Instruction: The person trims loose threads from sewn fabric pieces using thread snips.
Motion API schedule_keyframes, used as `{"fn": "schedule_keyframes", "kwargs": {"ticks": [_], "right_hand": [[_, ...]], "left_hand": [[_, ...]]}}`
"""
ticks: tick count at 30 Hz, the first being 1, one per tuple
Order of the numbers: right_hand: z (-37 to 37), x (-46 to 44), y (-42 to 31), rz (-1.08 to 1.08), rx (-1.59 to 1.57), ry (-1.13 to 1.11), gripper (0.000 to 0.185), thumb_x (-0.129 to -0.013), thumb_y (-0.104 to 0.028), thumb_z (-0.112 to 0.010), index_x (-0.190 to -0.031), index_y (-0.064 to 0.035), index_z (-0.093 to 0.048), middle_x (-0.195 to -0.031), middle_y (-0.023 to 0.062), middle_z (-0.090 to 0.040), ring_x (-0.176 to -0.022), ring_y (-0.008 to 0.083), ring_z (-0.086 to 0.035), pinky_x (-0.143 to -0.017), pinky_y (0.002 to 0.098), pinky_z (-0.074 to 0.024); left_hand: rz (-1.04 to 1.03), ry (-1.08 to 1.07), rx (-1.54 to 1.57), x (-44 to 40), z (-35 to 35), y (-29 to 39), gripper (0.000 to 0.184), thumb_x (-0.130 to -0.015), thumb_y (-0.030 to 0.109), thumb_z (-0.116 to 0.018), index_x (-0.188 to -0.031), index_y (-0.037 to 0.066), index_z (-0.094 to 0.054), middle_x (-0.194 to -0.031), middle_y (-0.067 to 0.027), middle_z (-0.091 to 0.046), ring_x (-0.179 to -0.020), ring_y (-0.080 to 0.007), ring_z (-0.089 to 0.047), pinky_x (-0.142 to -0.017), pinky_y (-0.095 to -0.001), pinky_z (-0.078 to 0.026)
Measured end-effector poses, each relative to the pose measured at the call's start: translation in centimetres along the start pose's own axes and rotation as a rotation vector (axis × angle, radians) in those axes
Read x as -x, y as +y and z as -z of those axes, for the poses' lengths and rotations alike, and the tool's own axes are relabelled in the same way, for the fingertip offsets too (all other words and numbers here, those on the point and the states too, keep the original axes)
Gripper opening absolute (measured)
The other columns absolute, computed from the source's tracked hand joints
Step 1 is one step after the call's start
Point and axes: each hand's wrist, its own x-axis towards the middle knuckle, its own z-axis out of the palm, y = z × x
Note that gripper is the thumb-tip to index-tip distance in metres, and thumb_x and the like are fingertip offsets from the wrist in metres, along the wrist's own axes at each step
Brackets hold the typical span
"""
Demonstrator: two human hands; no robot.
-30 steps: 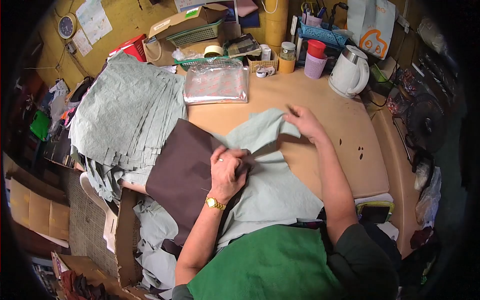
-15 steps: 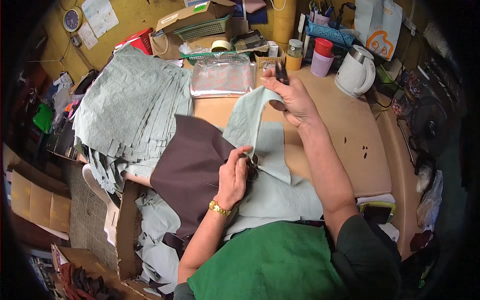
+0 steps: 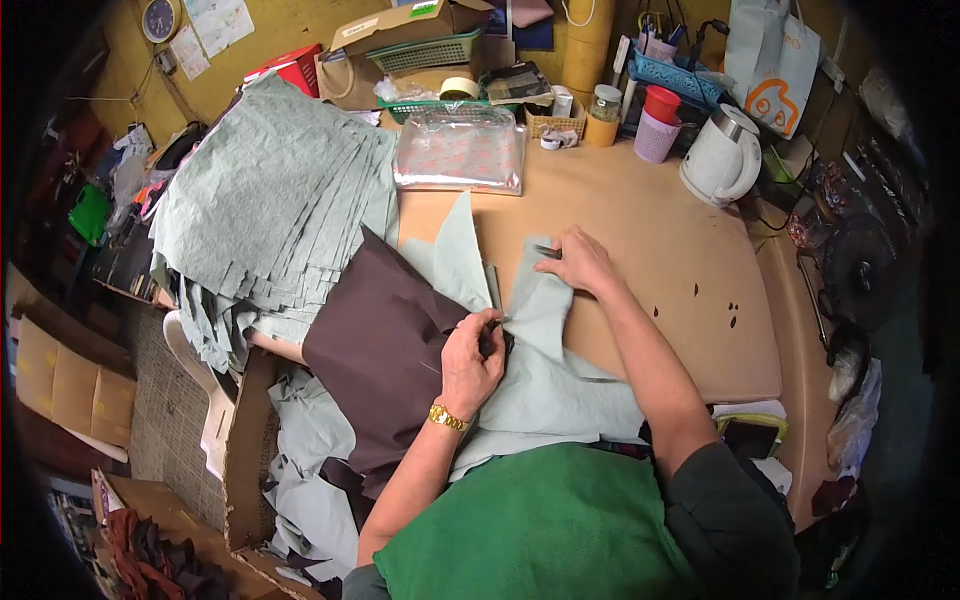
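Note:
My left hand [image 3: 474, 366], with a gold watch at the wrist, is closed on the gathered edge where the dark brown cloth [image 3: 375, 340] meets the pale green cloth [image 3: 550, 400]. A small dark item shows between its fingers, too hidden to name. My right hand [image 3: 580, 263] pinches a raised strip of the pale green cloth, and a dark, narrow tool [image 3: 548, 252] sticks out leftward from its fingers. Another pale green flap [image 3: 461, 255] stands up in a point beyond my left hand.
A tall stack of pale green cloth pieces [image 3: 275, 190] lies at the left of the table [image 3: 690, 260]. Behind are a clear plastic packet [image 3: 460, 150], baskets [image 3: 425, 55], a jar [image 3: 603, 115], cups [image 3: 656, 125] and a white kettle [image 3: 720, 155]. A cardboard box [image 3: 250, 460] holds cloth below.
My right hand has come down from its raised position toward the table, with the cloth strip. The pale green cloth now stands in separate flaps. My left hand stays near the gathered edge.

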Motion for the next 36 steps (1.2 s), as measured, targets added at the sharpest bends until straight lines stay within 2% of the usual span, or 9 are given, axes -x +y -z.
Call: {"fn": "schedule_keyframes", "kwargs": {"ticks": [6, 8, 10, 14, 20, 23, 30, 35, 36], "right_hand": [[4.1, 0.3, -1.2, 0.101, -0.429, 0.164, 0.020, -0.083, -0.010, -0.073, -0.098, -0.0015, -0.063, -0.083, 0.0166, -0.068, -0.078, 0.0311, -0.068, -0.072, 0.0384, -0.0511], [7.6, 1.1, -4.1, 0.222, -0.564, 0.265, 0.014, -0.084, -0.004, -0.070, -0.096, -0.0020, -0.062, -0.080, 0.0154, -0.067, -0.074, 0.0285, -0.067, -0.069, 0.0361, -0.0502], [11.2, 2.4, -7.4, 0.496, -0.510, 0.361, 0.015, -0.084, 0.005, -0.066, -0.096, -0.0028, -0.062, -0.079, 0.0149, -0.066, -0.069, 0.0246, -0.065, -0.065, 0.0353, -0.0488], [12.9, 2.7, -9.2, 0.531, -0.497, 0.323, 0.016, -0.084, 0.006, -0.064, -0.097, -0.0034, -0.062, -0.078, 0.0136, -0.066, -0.067, 0.0199, -0.063, -0.066, 0.0331, -0.0500], [11.4, 1.3, -9.8, 0.607, -0.664, 0.214, 0.012, -0.089, 0.007, -0.060, -0.097, -0.0012, -0.061, -0.083, 0.0051, -0.066, -0.073, 0.0121, -0.062, -0.068, 0.0274, -0.0519], [10.4, -0.1, -9.5, 0.576, -0.788, 0.110, 0.019, -0.090, 0.012, -0.052, -0.098, -0.0014, -0.064, -0.087, 0.0010, -0.065, -0.079, 0.0078, -0.060, -0.069, 0.0245, -0.0522], [6.1, -3.9, -8.3, 0.531, -0.786, -0.107, 0.016, -0.093, 0.009, -0.052, -0.099, -0.0018, -0.063, -0.090, -0.0002, -0.064, -0.084, 0.0070, -0.061, -0.076, 0.0233, -0.0513], [8.7, 0.2, -10.7, 0.698, -0.319, 0.467, 0.012, -0.094, -0.002, -0.058, -0.105, -0.0020, -0.062, -0.084, 0.0074, -0.064, -0.081, 0.0154, -0.065, -0.070, 0.0303, -0.0518], [10.4, 3.0, -11.9, 0.456, -0.560, 0.174, 0.011, -0.095, -0.004, -0.058, -0.104, -0.0014, -0.062, -0.083, 0.0072, -0.064, -0.079, 0.0152, -0.065, -0.069, 0.0312, -0.0511]], "left_hand": [[-0.248, -0.220, -0.025, -1.5, 1.5, 0.5, 0.012, -0.089, 0.010, -0.062, -0.099, 0.006, -0.067, -0.062, -0.0063, -0.047, -0.066, -0.0260, -0.047, -0.076, -0.0364, -0.042], [-0.162, -0.249, -0.059, -2.3, 1.9, 2.1, 0.012, -0.087, 0.008, -0.063, -0.099, 0.006, -0.068, -0.062, -0.0087, -0.055, -0.075, -0.0265, -0.057, -0.075, -0.0377, -0.043], [0.348, -0.200, 0.082, -3.6, 2.2, 4.9, 0.008, -0.086, 0.006, -0.066, -0.093, 0.006, -0.071, -0.059, -0.0095, -0.053, -0.074, -0.0241, -0.057, -0.068, -0.0357, -0.044], [-0.123, -0.114, -0.145, -4.9, 3.1, 4.6, 0.007, -0.081, 0.006, -0.075, -0.085, 0.003, -0.070, -0.072, -0.0080, -0.054, -0.068, -0.0206, -0.054, -0.064, -0.0347, -0.045], [-0.418, -0.172, -0.045, -4.8, 4.0, 3.2, 0.014, -0.072, 0.001, -0.079, -0.080, 0.003, -0.068, -0.091, -0.0099, -0.065, -0.088, -0.0243, -0.063, -0.088, -0.0382, -0.048], [0.066, -0.298, 0.135, -3.4, 3.8, 3.3, 0.013, -0.076, -0.003, -0.077, -0.082, 0.001, -0.066, -0.094, -0.0107, -0.068, -0.088, -0.0230, -0.066, -0.078, -0.0286, -0.053], [0.209, -0.369, 0.367, -2.1, 3.1, 2.8, 0.022, -0.077, 0.000, -0.079, -0.099, 0.002, -0.073, -0.106, -0.0038, -0.061, -0.090, -0.0097, -0.059, -0.079, -0.0252, -0.050], [0.133, -0.299, 0.302, -2.8, 2.2, 3.0, 0.045, -0.074, -0.001, -0.078, -0.118, 0.004, -0.067, -0.106, -0.0058, -0.061, -0.091, -0.0122, -0.060, -0.082, -0.0257, -0.050], [0.131, -0.275, 0.266, -2.8, 2.1, 2.9, 0.049, -0.074, -0.002, -0.077, -0.121, 0.005, -0.066, -0.107, -0.0066, -0.061, -0.090, -0.0129, -0.060, -0.082, -0.0267, -0.051]]}}
